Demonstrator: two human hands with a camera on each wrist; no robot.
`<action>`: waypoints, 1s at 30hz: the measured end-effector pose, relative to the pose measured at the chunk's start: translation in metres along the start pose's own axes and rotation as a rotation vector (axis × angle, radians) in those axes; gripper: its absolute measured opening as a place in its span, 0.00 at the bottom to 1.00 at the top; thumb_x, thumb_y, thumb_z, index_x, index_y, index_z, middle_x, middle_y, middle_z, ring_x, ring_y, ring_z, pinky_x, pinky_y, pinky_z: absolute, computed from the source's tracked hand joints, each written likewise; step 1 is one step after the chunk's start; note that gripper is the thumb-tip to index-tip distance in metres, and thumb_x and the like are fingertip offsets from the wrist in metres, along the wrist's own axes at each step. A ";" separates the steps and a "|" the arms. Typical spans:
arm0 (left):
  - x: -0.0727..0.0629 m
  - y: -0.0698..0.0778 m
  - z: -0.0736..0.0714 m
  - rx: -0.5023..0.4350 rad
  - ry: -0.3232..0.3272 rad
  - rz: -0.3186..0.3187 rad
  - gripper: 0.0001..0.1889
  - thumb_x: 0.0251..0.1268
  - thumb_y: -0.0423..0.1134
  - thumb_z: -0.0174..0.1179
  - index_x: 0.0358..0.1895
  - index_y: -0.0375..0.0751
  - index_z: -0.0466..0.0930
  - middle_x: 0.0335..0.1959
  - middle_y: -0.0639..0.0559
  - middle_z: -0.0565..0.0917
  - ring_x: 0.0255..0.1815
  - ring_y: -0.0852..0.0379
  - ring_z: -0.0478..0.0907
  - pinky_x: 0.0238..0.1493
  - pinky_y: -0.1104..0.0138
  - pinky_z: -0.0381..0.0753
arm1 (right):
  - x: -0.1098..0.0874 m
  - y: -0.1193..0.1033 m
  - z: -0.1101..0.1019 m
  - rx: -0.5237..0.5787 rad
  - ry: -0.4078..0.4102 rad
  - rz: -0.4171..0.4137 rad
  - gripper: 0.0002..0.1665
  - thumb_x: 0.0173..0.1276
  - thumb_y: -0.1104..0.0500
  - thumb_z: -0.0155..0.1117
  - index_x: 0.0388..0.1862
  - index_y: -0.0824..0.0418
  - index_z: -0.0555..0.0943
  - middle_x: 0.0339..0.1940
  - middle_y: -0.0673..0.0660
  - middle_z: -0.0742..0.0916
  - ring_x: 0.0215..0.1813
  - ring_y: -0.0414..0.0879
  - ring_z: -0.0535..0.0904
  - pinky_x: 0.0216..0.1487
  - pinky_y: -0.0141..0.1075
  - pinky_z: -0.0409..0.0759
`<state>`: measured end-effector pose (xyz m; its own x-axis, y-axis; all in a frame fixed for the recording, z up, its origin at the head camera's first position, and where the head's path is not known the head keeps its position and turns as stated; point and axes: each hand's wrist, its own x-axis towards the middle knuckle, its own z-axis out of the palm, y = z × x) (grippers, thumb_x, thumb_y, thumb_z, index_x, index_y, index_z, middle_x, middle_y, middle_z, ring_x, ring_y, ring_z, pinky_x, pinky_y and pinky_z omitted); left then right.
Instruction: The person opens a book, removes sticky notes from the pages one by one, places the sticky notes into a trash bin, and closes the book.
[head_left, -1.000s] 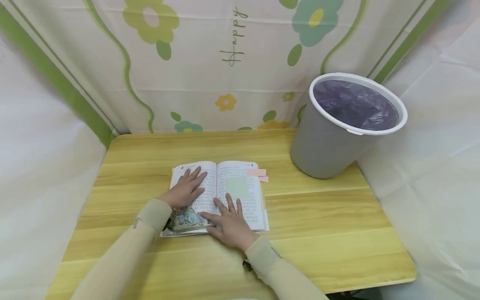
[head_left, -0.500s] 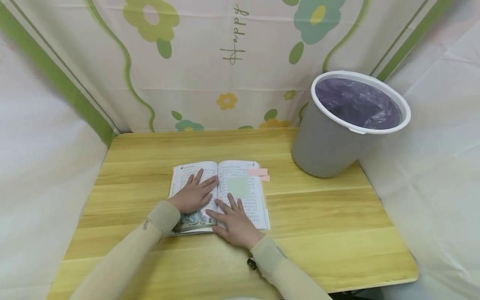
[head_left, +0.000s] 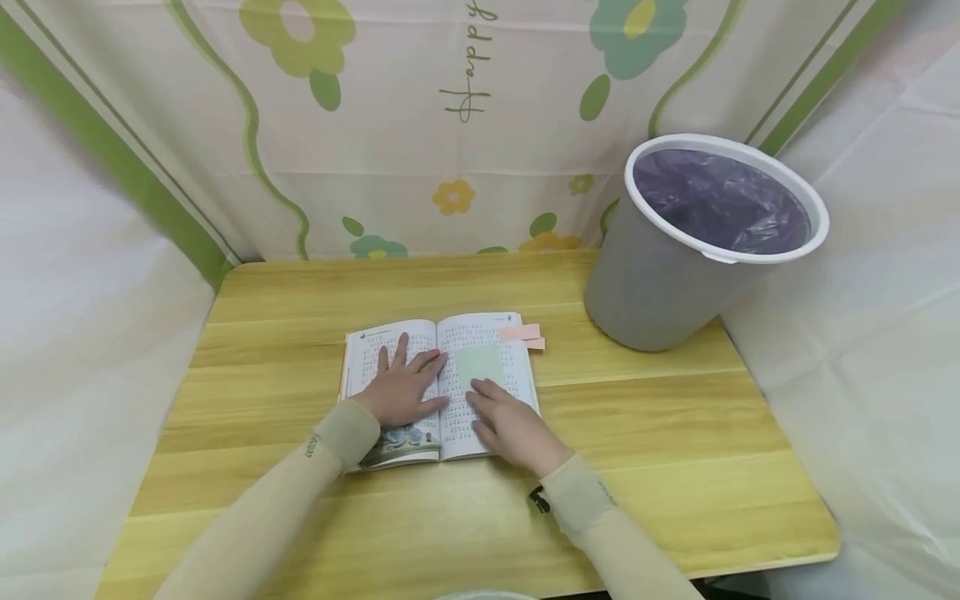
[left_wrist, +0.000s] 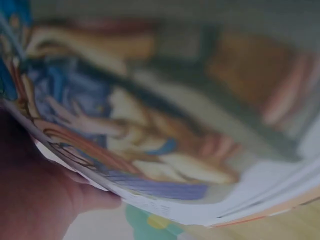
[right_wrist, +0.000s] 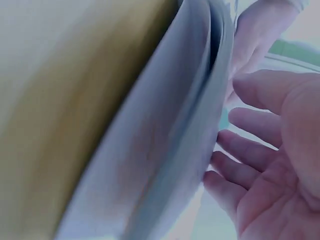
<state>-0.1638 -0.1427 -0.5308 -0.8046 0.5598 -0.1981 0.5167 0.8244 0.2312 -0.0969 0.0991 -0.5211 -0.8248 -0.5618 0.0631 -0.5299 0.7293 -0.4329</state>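
Note:
An open book (head_left: 461,429) with printed text lies on the wooden table. My left hand (head_left: 401,392) rests with spread fingers on the left page, its fingertips reaching past the centre fold. That page carries a colour picture at the bottom, seen close and blurred in the left wrist view (left_wrist: 150,115). On the right page is a pale green sticky note (head_left: 480,363). My right hand (head_left: 517,429) lies over the lower part of this page, fingertips at the note's lower edge. In the right wrist view, its fingers (right_wrist: 245,150) are extended against the page and hold nothing.
Pink sticky tabs (head_left: 520,332) stick out from the book's right edge. A grey bin (head_left: 645,292) with a white rim and purple liner stands at the table's back right. Behind the wooden table (head_left: 660,467) hangs a flowered curtain (head_left: 405,125).
My left hand has slid right across the left page to the fold. My right hand has moved from the fold to the right, and its fingers are closer together.

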 end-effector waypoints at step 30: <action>0.031 0.023 -0.012 0.140 -0.129 -0.151 0.68 0.36 0.87 0.54 0.81 0.53 0.41 0.82 0.50 0.39 0.76 0.30 0.23 0.64 0.26 0.34 | 0.037 0.048 -0.020 -0.288 -0.129 -0.122 0.31 0.70 0.54 0.66 0.67 0.69 0.74 0.69 0.66 0.75 0.68 0.57 0.72 0.65 0.46 0.73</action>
<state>-0.1802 -0.1077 -0.5199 -0.8365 0.4276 -0.3427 0.4357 0.8983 0.0572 -0.1572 0.1213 -0.5217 -0.7298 -0.6832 -0.0239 -0.6723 0.7236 -0.1564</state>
